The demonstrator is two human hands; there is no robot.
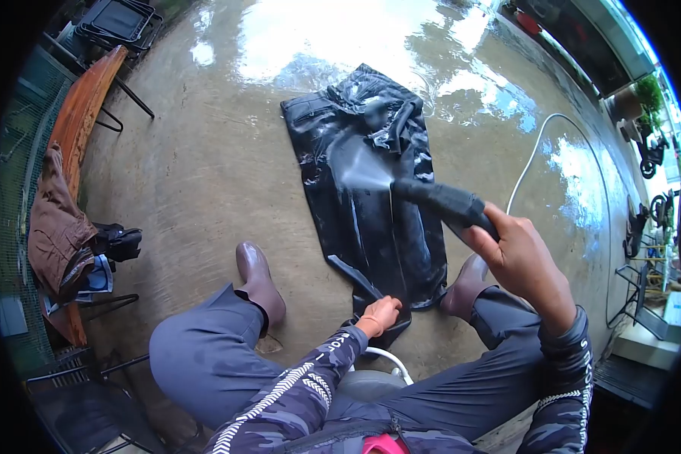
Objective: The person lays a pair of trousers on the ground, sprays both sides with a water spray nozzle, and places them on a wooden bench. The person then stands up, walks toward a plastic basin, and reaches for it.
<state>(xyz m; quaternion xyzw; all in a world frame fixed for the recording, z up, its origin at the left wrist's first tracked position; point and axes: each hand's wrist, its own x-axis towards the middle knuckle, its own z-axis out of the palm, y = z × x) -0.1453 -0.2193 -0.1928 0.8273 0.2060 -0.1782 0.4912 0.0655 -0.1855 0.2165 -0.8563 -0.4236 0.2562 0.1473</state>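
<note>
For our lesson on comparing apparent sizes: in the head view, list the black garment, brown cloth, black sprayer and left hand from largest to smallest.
1. black garment
2. brown cloth
3. black sprayer
4. left hand
Apparent size only; distances from the camera differ.

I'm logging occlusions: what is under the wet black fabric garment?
Partly wet grey-brown concrete floor shows around the black garment; whatever lies beneath is covered. The left hand touches the garment's near end; the black tubular spray nozzle in the right hand hides some fabric.
</note>
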